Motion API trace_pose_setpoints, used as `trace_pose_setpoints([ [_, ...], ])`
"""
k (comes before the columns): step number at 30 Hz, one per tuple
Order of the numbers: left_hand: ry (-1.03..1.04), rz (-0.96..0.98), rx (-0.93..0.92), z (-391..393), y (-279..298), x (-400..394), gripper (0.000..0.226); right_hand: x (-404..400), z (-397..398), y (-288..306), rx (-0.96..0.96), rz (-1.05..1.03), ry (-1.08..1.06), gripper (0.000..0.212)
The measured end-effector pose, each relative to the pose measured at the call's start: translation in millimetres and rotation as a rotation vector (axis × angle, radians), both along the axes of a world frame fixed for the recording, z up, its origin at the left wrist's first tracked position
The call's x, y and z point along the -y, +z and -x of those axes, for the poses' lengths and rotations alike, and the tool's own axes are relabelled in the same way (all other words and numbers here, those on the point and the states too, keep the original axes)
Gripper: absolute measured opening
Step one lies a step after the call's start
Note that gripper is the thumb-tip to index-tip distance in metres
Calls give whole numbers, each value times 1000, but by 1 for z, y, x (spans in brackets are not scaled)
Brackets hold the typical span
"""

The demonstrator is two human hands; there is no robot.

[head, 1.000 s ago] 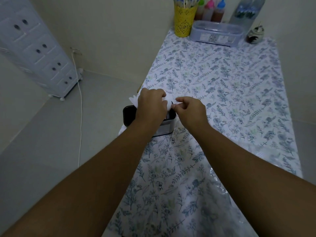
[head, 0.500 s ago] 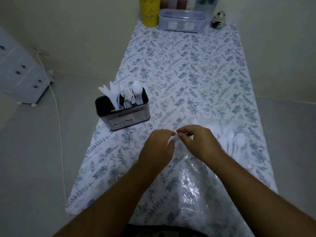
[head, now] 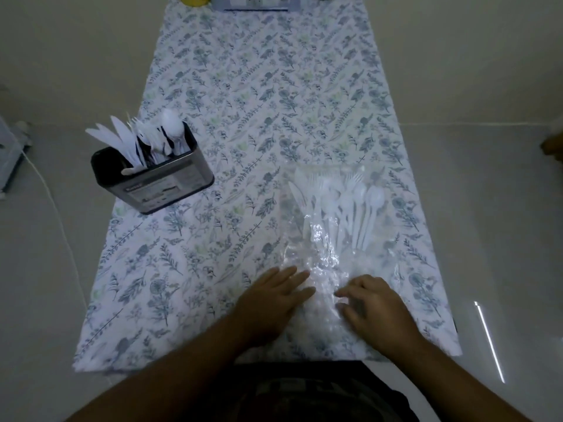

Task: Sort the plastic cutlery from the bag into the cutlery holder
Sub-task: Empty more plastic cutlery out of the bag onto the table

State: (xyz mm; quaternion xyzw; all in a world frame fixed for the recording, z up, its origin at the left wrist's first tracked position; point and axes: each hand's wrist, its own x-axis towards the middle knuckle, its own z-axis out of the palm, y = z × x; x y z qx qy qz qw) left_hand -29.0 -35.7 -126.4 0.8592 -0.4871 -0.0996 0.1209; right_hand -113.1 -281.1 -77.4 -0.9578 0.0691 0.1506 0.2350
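Both hands lying flat, fingers loose, gripping nothing: left hand (head: 275,296) & right hand (head: 370,303) pressing near end of clear bag (head: 320,251), lower center. White forks/spoons (head: 350,205) inside bag, center-right. Cutlery holder (head: 152,175) sitting mid-left on floral tablecloth (head: 259,86).

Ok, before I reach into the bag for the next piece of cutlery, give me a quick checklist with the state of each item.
1. Cutlery left in the plastic bag: ok, white spoons and forks lie at its far end.
2. Bag mouth open: cannot tell, the clear film hides its edge.
3. Left hand free: ok, flat on the bag's near end.
4. Right hand free: ok, fingers resting on the bag, holding nothing.
5. Cutlery holder upright with room: ok, its left compartment looks empty.
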Motion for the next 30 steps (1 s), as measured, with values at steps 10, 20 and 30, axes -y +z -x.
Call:
trace_pose_setpoints([
  [10,483,63,24,-40,26,-35,36,-44,-12,-15,40,-31,142,31],
  [20,222,142,-58,29,1,-54,47,-80,-44,-8,-16,-60,130,17],
  [30,273,44,8,34,3,-44,59,-85,-58,-5,-91,4,188,20],
])
